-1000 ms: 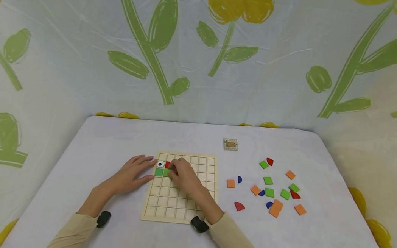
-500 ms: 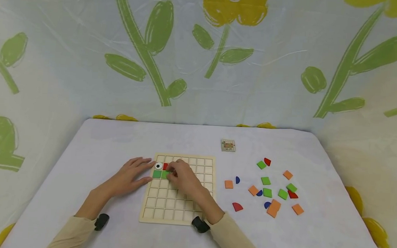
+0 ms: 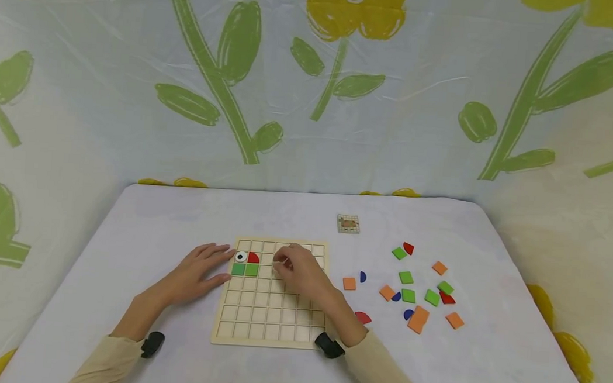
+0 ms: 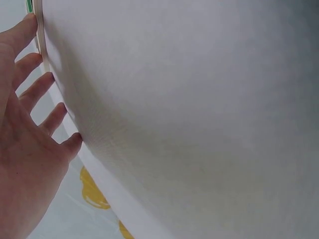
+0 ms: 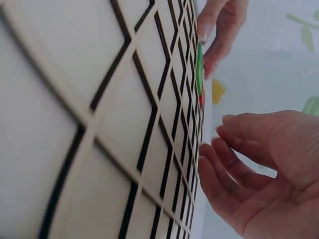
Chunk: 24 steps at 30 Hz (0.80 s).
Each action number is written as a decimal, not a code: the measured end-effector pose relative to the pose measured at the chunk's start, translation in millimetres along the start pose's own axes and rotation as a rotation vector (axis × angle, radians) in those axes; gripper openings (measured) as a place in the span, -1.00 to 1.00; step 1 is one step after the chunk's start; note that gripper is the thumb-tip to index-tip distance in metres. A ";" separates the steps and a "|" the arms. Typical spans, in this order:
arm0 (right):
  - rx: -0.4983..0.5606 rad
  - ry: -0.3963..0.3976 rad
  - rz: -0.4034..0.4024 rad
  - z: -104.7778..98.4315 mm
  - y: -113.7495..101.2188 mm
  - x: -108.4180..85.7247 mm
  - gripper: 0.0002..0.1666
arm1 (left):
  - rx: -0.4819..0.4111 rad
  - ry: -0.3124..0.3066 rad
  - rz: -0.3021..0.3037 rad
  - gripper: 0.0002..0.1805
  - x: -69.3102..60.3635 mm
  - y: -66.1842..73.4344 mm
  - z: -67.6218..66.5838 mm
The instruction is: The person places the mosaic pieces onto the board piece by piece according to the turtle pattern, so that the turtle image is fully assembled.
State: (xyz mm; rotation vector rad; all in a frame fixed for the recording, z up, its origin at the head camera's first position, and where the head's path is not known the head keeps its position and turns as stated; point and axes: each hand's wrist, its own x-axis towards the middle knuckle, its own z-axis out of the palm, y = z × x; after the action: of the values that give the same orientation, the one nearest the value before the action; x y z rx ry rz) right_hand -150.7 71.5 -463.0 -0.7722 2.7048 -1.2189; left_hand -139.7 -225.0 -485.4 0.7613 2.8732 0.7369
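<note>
A wooden grid board [image 3: 243,313] lies on the table. In its upper left cells sit a white eye tile [image 3: 241,256], a red quarter-round tile [image 3: 253,258], a darker green square [image 3: 238,269] and a lighter green square [image 3: 251,269]. My left hand [image 3: 193,274] rests with spread fingers, its thumb and fingertips at the board's left edge. Over the upper middle cells is my right hand [image 3: 304,273]. In the right wrist view its fingers [image 5: 212,184] are loosely bent, thumb apart from the lower fingertips, with nothing visible between them.
Loose tiles lie scattered right of the board: orange squares [image 3: 350,284], green squares [image 3: 408,295], blue half-rounds [image 3: 363,276] and red quarter-rounds [image 3: 363,318]. A small printed picture card [image 3: 348,223] lies behind the board's right corner. A flowered cloth [image 3: 394,132] hangs behind the table.
My right hand has come off the lighter green square and moved right, uncovering it and the red quarter-round. The left hand stays at the board's edge. The head view has shifted slightly.
</note>
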 end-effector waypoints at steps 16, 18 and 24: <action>-0.047 0.123 0.055 -43.3 26.0 -23.7 -0.91 | -0.004 0.014 0.016 -0.35 0.3 -3.0 0.3; -0.058 0.133 0.069 -48.2 29.2 -27.5 -0.91 | -0.006 0.014 0.017 -0.35 -0.4 -2.2 0.6; -0.082 0.162 0.072 -63.6 40.7 -37.3 -0.86 | 0.002 0.022 0.031 -0.35 1.2 -4.3 2.0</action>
State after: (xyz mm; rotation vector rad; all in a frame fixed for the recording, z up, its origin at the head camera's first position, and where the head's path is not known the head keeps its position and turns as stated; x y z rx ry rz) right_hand -152.0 155.2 -453.9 -0.6022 2.9004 -1.2107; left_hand -142.3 -226.9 -489.1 0.8045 2.8886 0.7501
